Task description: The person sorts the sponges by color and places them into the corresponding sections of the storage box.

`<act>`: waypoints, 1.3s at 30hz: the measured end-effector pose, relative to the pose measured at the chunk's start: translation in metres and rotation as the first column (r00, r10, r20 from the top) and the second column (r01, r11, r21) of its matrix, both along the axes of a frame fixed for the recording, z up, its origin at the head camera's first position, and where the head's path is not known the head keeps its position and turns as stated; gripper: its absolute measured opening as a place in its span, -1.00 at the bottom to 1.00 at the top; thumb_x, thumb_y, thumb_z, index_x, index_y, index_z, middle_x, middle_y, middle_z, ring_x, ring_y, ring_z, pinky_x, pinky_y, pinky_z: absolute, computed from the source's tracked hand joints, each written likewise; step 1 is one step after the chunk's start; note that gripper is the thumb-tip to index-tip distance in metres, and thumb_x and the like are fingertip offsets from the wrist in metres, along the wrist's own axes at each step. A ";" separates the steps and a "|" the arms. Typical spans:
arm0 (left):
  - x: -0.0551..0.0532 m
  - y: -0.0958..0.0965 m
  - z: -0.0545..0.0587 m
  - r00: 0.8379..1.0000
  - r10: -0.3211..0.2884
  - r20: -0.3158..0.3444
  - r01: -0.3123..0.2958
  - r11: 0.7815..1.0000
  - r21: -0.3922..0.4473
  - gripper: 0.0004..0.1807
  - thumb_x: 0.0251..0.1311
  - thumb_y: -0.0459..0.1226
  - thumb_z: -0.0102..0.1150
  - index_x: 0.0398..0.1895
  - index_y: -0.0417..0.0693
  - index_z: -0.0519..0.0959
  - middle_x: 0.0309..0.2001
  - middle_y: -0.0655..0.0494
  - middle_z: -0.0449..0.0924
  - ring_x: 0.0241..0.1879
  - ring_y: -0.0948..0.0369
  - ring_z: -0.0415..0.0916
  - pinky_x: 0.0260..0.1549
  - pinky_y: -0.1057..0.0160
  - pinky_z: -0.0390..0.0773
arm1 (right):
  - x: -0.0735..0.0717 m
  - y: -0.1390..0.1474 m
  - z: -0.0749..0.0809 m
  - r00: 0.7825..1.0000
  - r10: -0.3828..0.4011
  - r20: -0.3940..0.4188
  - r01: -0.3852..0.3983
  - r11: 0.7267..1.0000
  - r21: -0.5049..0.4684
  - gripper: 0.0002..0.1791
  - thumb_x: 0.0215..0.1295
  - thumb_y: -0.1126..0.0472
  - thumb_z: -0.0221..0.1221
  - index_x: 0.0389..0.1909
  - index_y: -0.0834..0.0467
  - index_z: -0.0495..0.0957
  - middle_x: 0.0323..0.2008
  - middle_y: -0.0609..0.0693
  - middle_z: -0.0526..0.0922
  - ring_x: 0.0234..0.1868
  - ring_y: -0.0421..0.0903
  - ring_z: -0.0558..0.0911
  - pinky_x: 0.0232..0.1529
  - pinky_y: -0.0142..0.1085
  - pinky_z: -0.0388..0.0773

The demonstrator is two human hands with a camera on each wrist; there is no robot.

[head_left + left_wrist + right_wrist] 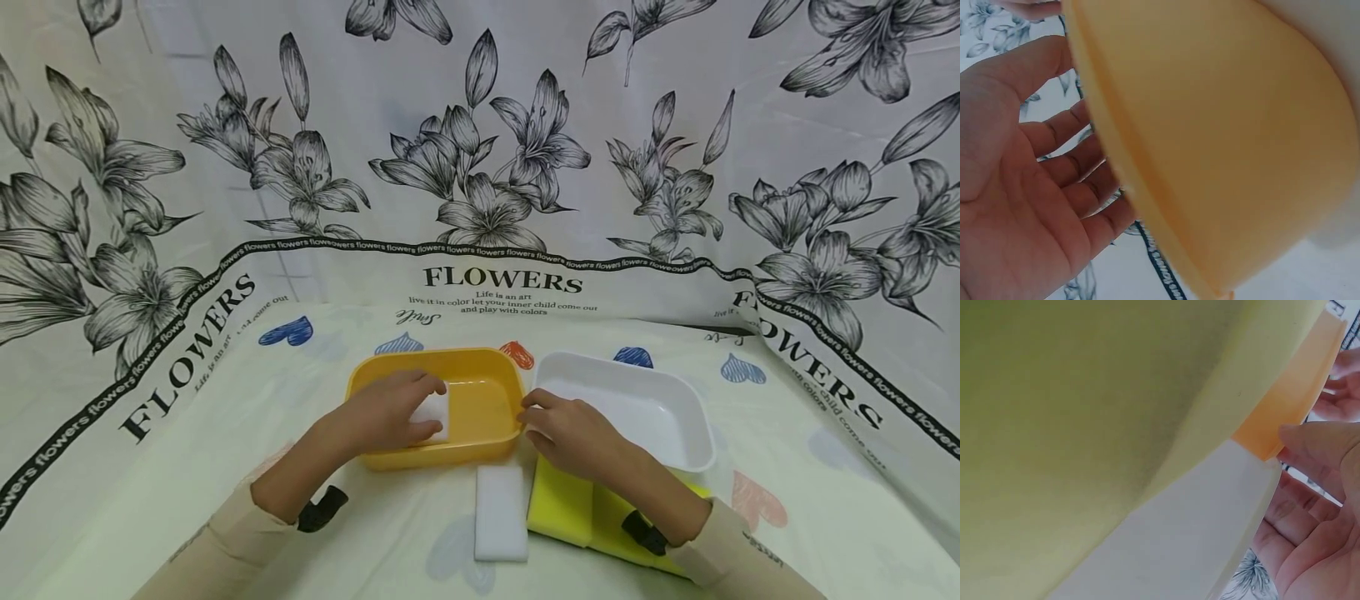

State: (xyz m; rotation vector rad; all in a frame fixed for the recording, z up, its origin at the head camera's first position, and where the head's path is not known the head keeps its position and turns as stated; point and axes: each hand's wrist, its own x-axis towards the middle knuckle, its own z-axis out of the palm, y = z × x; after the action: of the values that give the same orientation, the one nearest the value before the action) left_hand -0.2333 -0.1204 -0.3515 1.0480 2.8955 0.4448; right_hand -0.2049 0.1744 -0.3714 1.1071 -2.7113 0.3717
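An orange plastic basin stands on the table, with a white sponge block lying in its left part. My left hand reaches over the left side of that basin, thumb and fingers spread apart above the block. In the left wrist view, the basin's wall hides the fingertips. On the right side, my right hand pinches the basin's rim with thumb and fingers, close to the white basin. The right wrist view shows the thumb at the orange rim.
A second white sponge block lies in front of the orange basin. Next to it, a yellow folded cloth or pad sits under my right forearm. The tablecloth has printed hearts, and a flower-printed curtain hangs behind.
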 end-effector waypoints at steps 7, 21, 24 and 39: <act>0.022 0.017 0.011 0.996 -0.011 -0.087 0.015 0.999 0.051 -0.74 0.22 -0.12 0.37 -0.14 -0.02 0.57 -0.23 0.16 0.51 -0.27 0.22 0.40 -0.25 0.25 0.55 | 0.000 0.001 0.000 1.000 0.005 -0.015 -0.005 1.000 0.001 -0.78 0.27 0.34 0.31 -0.07 0.21 0.71 -0.01 0.11 0.65 -0.51 -0.19 0.58 -0.38 -0.45 0.60; 0.066 0.053 0.010 0.981 -0.182 -0.069 0.186 0.981 0.062 -0.76 0.24 -0.07 0.35 -0.14 0.05 0.59 -0.28 0.27 0.53 -0.33 0.32 0.41 -0.32 0.36 0.55 | 0.000 0.002 0.001 1.000 -0.015 0.003 0.015 1.000 0.001 -0.76 0.26 0.30 0.34 -0.05 0.17 0.71 0.01 0.08 0.66 -0.49 -0.20 0.59 -0.32 -0.46 0.61; 0.067 0.057 0.004 0.983 -0.181 -0.004 0.181 0.983 -0.013 -0.60 0.19 0.06 0.37 -0.02 0.08 0.58 -0.19 0.28 0.53 -0.26 0.32 0.40 -0.26 0.36 0.55 | 0.000 0.002 0.001 1.000 -0.020 0.007 0.020 1.000 0.005 -0.76 0.26 0.30 0.34 -0.05 0.16 0.71 0.01 0.08 0.65 -0.48 -0.20 0.59 -0.31 -0.46 0.61; 0.076 0.057 -0.028 0.952 -0.296 -0.080 0.281 0.946 -0.160 -0.17 -0.13 0.34 0.44 0.15 0.11 0.50 0.02 0.20 0.50 -0.10 0.28 0.41 -0.01 0.32 0.51 | 0.000 0.000 0.000 1.000 -0.022 0.000 0.022 0.999 0.024 -0.77 0.28 0.28 0.33 -0.04 0.15 0.71 0.02 0.06 0.65 -0.47 -0.19 0.61 -0.29 -0.43 0.63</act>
State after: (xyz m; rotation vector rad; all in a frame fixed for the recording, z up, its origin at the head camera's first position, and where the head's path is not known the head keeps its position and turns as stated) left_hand -0.1577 -0.0630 -0.3797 1.4783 2.7387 0.1642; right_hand -0.2050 0.1749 -0.3712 1.0822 -2.7327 0.3366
